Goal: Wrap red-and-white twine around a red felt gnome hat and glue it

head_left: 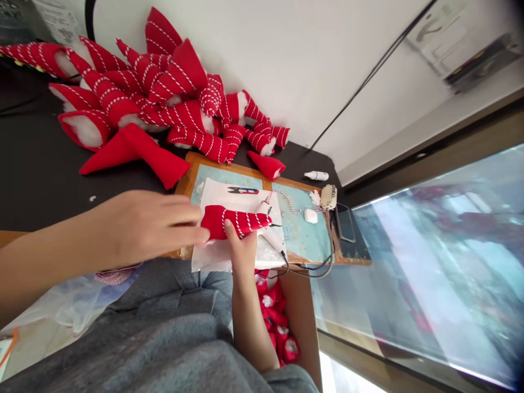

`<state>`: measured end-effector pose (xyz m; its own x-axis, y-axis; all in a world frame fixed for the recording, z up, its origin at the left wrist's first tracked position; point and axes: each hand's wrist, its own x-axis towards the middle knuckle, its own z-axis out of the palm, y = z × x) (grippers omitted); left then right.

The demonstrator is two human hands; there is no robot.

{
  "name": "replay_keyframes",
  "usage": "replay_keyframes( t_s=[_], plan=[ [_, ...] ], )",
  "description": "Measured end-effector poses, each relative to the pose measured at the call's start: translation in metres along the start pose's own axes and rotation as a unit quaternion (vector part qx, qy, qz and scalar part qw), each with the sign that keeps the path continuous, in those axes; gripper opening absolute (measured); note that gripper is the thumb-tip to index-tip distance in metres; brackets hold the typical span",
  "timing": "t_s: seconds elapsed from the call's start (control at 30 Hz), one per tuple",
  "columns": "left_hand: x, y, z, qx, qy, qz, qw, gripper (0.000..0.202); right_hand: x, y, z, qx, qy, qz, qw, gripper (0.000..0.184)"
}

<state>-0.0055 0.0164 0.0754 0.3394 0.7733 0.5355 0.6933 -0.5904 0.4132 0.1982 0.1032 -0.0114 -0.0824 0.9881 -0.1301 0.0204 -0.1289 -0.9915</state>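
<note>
Over a white paper sheet (241, 196) on a teal-painted wooden board (305, 229) — a red, white-stitched fabric cone (235, 222) held between both hands. Left hand (143, 226): fingers extended, closing on its wide end. Right hand (241, 251): thumb pressed against its underside. Thread snips (243, 190) lie on the paper just above; red-and-white twine (284, 201) runs nearby. Stuffed cones (143, 93) heap on the black table (41, 164) — more in a cardboard box (301, 322) below.

Matt red cloth (235, 222) — stitched, worn wooden board (195, 164)
</note>
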Motion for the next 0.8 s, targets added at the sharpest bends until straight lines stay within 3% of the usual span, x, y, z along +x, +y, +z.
replay_keyframes(
  t_s=[0.03, 0.1, 0.2, 0.27, 0.33, 0.53, 0.6, 0.73, 0.8],
  plan=[
    [0.012, -0.007, -0.004, 0.040, 0.001, 0.063, 0.997, 0.029, -0.001, 0.000, 0.000, -0.002, -0.006, -0.001, 1.000, 0.050],
    [0.032, -0.024, -0.009, 0.056, 0.020, 0.086, 0.995, 0.027, -0.004, 0.000, -0.001, 0.011, -0.034, -0.007, 0.999, 0.047],
    [0.043, -0.040, -0.004, -0.014, 0.045, -0.070, 0.996, 0.025, -0.007, 0.003, -0.006, 0.063, -0.081, -0.028, 0.994, 0.049],
    [0.040, -0.045, 0.005, -0.075, 0.053, -0.201, 0.975, 0.023, -0.008, 0.005, -0.009, 0.098, -0.088, -0.042, 0.990, 0.055],
    [0.035, -0.048, 0.014, -0.133, 0.060, -0.287, 0.947, 0.023, -0.008, 0.007, -0.012, 0.120, -0.092, -0.050, 0.987, 0.059],
    [0.025, -0.058, 0.034, -0.246, 0.034, -0.352, 0.903, 0.032, -0.006, 0.011, -0.014, 0.145, -0.123, -0.087, 0.978, 0.062],
    [0.024, -0.057, 0.038, -0.311, 0.045, -0.381, 0.870, 0.034, -0.005, 0.014, -0.014, 0.146, -0.128, -0.100, 0.976, 0.060],
    [0.026, -0.048, 0.041, -0.476, 0.090, -0.465, 0.741, 0.036, -0.004, 0.018, -0.014, 0.141, -0.118, -0.115, 0.976, 0.060],
    [0.026, -0.046, 0.043, -0.502, 0.105, -0.484, 0.708, 0.034, -0.003, 0.018, -0.013, 0.138, -0.126, -0.128, 0.974, 0.059]
  ],
)
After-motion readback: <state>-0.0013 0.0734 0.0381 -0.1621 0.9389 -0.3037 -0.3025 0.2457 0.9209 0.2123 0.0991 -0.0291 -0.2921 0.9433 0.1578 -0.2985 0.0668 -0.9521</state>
